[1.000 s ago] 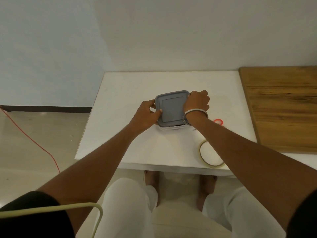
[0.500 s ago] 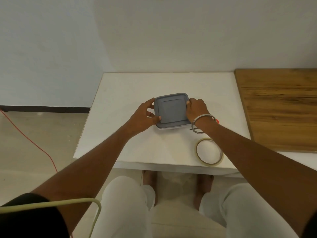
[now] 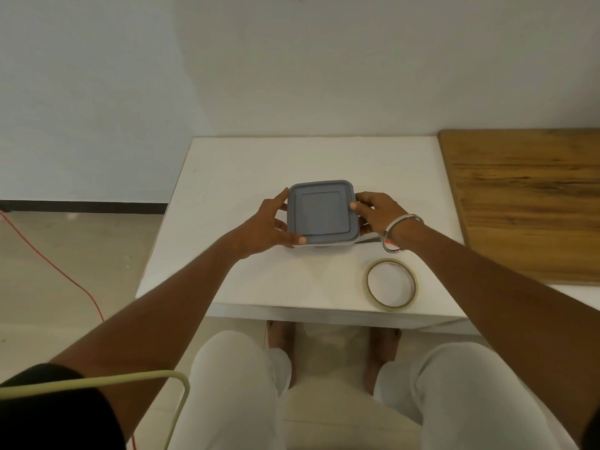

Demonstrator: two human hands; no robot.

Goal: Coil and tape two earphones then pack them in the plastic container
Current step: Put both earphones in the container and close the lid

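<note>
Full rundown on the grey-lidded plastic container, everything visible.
The square plastic container has rounded corners and a matte grey lid with a raised inner square panel; a pale, translucent-looking base shows as a thin strip below the near edge. The lid is on and looks level. It sits flat, mid-way across the white table. The left hand holds its left side, thumb at the near left corner; the right hand holds its right edge, thumb on the lid rim. Contents are hidden.

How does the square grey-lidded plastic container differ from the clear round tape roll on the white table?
The grey-lidded plastic container is square and opaque on top; the clear tape roll is a thin see-through ring. The left hand and right hand hold the container, while the tape roll lies untouched nearer the table's front edge. Both rest on the white table.
</note>
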